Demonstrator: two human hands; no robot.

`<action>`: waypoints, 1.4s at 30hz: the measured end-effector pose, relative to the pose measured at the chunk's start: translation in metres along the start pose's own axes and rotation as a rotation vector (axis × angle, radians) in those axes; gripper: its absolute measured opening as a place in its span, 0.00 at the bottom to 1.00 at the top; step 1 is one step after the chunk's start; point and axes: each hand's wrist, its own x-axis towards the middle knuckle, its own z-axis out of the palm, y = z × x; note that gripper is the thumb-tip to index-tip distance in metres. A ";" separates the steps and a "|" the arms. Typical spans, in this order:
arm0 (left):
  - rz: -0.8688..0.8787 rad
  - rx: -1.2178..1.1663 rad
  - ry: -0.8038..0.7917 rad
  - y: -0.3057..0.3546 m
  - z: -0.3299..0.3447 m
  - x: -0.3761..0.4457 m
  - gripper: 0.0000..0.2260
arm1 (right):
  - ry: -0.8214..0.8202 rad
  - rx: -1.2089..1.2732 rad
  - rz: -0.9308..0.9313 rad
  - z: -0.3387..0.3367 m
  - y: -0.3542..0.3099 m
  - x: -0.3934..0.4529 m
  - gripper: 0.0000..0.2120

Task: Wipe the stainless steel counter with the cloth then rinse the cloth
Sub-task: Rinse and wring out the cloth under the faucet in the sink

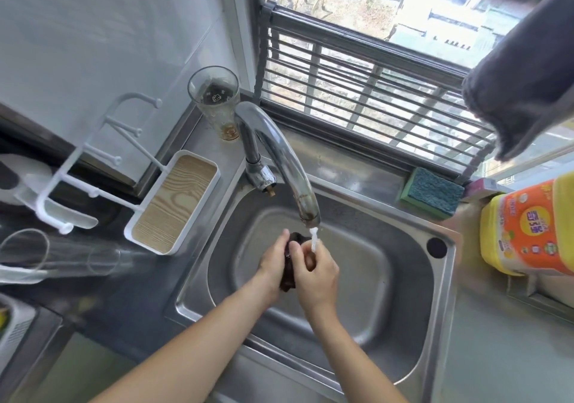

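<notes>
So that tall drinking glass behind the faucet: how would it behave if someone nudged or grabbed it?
The glass looks tall with a narrow base, so a nudge would probably tip it. It stands on the counter near running water, so it may be slippery. It seems nearly empty, so likely light, and breakable.

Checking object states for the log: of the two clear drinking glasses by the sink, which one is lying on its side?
The glass at the left edge, beside the white tray. The other glass stands upright behind the faucet.
</notes>
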 end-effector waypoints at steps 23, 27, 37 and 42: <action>0.089 0.147 0.115 0.013 -0.021 0.014 0.14 | -0.255 0.158 0.510 0.000 0.013 0.022 0.22; 0.164 0.273 0.108 0.015 -0.025 0.017 0.12 | -0.027 0.346 0.489 -0.008 0.009 0.034 0.15; 0.082 0.227 -0.047 -0.007 0.023 -0.010 0.13 | 0.140 -0.070 0.571 -0.006 -0.001 0.053 0.17; 0.021 0.180 0.091 0.024 0.008 0.013 0.13 | -0.005 -0.022 0.143 0.010 -0.033 -0.014 0.18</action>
